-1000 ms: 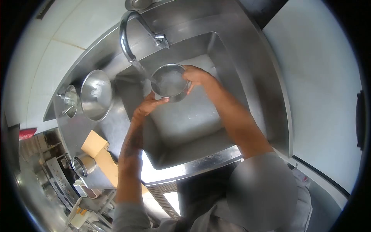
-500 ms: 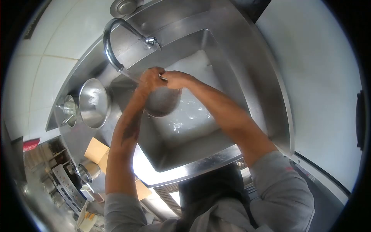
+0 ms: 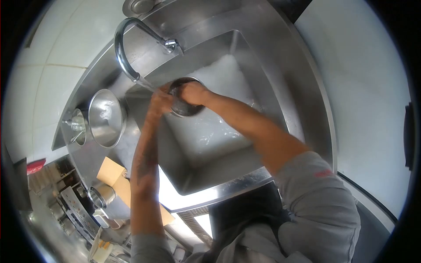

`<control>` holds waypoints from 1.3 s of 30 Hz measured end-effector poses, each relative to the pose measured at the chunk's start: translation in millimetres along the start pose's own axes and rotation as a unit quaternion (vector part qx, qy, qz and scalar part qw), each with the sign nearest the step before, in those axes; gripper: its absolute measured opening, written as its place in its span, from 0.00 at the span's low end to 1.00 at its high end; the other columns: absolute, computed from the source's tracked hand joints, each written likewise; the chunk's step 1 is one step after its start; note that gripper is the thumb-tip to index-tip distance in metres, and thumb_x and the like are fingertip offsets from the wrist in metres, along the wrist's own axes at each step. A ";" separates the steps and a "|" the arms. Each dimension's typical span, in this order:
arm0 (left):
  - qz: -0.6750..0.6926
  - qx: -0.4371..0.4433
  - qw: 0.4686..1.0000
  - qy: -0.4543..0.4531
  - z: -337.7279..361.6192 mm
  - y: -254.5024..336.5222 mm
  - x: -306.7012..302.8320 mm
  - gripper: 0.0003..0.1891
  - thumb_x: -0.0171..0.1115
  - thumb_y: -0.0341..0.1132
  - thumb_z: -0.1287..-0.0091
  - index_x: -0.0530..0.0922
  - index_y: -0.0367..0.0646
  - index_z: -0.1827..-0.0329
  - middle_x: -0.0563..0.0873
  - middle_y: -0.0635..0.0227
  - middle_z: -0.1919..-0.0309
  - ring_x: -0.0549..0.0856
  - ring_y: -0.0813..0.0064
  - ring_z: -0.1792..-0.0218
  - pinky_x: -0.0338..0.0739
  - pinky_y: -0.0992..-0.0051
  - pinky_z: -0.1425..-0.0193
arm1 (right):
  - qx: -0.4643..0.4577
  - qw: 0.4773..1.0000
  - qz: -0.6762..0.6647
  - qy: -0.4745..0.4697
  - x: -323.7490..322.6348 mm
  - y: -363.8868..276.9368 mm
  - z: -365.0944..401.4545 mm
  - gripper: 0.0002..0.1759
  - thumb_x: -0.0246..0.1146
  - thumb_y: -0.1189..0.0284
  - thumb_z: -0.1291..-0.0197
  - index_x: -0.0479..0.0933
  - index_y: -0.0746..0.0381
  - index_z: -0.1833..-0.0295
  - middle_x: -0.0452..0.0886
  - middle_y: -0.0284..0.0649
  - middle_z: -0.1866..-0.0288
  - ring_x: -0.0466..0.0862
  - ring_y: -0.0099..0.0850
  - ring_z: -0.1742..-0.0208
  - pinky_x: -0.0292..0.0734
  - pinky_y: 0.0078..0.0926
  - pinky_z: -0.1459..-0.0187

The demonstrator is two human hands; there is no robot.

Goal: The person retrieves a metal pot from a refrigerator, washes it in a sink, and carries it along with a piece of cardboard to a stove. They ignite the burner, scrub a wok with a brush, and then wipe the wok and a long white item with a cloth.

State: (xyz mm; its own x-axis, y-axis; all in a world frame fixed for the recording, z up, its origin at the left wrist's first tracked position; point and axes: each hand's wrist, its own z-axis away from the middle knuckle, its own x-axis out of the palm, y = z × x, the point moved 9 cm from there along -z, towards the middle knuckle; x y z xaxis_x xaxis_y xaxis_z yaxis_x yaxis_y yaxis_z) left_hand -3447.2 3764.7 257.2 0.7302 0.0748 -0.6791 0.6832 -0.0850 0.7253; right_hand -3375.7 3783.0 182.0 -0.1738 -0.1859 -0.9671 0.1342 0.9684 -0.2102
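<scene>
A round, dark-looking metal bowl (image 3: 186, 109) is held over the sink, its opening tipped up so that the inside shows. At its left side my left hand (image 3: 161, 101) is closed on the rim, right by the running water (image 3: 147, 84) from the faucet (image 3: 124, 59). My right hand (image 3: 193, 93) reaches inside the bowl; its fingers are hidden there and blurred. Beneath both hands, the sink basin (image 3: 206, 164) holds water with white foam (image 3: 226, 72) toward the back right.
Left of the basin, a large steel bowl (image 3: 105, 118) and a smaller container (image 3: 79, 127) with utensils stand on the counter. Nearer me are brown cardboard (image 3: 110, 170) and a steel pot (image 3: 101, 195). A strainer (image 3: 141, 6) sits behind the faucet.
The bowl has turned from underside showing to inside showing and moved up slightly. My right hand has gone from the bowl's edge into it; my left hand has shifted slightly left and down.
</scene>
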 end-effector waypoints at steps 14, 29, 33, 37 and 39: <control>-0.068 -0.161 0.983 -0.055 95.0 -56.5 30.3 0.15 0.55 0.36 0.27 0.78 0.38 0.43 0.83 0.48 0.54 0.84 0.52 0.61 0.79 0.63 0.60 | -0.057 0.976 -0.178 -0.110 -28.7 -22.7 14.7 0.14 0.65 0.57 0.38 0.84 0.56 0.57 0.86 0.42 0.59 0.85 0.41 0.53 0.78 0.40 0.49; 0.128 -0.281 0.946 0.100 34.7 3.7 1.5 0.09 0.61 0.37 0.26 0.85 0.41 0.54 0.88 0.73 0.54 0.86 0.76 0.53 0.78 0.74 0.51 | 0.439 0.858 -0.213 -0.161 -83.5 84.9 30.3 0.23 0.61 0.59 0.34 0.78 0.63 0.42 0.84 0.51 0.48 0.83 0.47 0.43 0.76 0.44 0.40; -0.176 -0.042 0.971 0.155 22.2 133.8 -48.4 0.07 0.67 0.35 0.33 0.85 0.41 0.65 0.88 0.64 0.60 0.85 0.64 0.61 0.75 0.65 0.44 | 0.374 0.898 -0.133 0.190 -148.4 123.1 7.8 0.23 0.63 0.60 0.38 0.81 0.66 0.46 0.85 0.53 0.49 0.84 0.48 0.44 0.79 0.44 0.43; -0.116 -0.098 0.981 0.125 65.0 154.3 -57.4 0.06 0.66 0.36 0.30 0.84 0.43 0.62 0.88 0.68 0.60 0.84 0.68 0.59 0.72 0.57 0.40 | 0.375 0.865 -0.331 0.043 -122.4 143.5 -37.0 0.20 0.64 0.64 0.42 0.82 0.70 0.52 0.84 0.58 0.48 0.84 0.51 0.44 0.78 0.42 0.42; 0.083 -0.213 0.947 0.226 109.7 120.7 -48.4 0.07 0.65 0.37 0.29 0.83 0.42 0.59 0.87 0.69 0.59 0.84 0.72 0.59 0.73 0.61 0.39 | 0.407 0.848 -0.338 0.040 -120.1 140.8 -35.8 0.19 0.64 0.65 0.42 0.83 0.69 0.53 0.85 0.56 0.49 0.85 0.50 0.45 0.79 0.42 0.43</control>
State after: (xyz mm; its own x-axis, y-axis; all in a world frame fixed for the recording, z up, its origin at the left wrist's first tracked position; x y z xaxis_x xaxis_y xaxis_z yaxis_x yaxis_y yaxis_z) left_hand -3400.5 3641.9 365.2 0.6887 0.5216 -0.5036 0.4284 0.2677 0.8630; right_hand -3370.9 3947.7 273.7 -0.5403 -0.6091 -0.5806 0.6010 0.2037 -0.7729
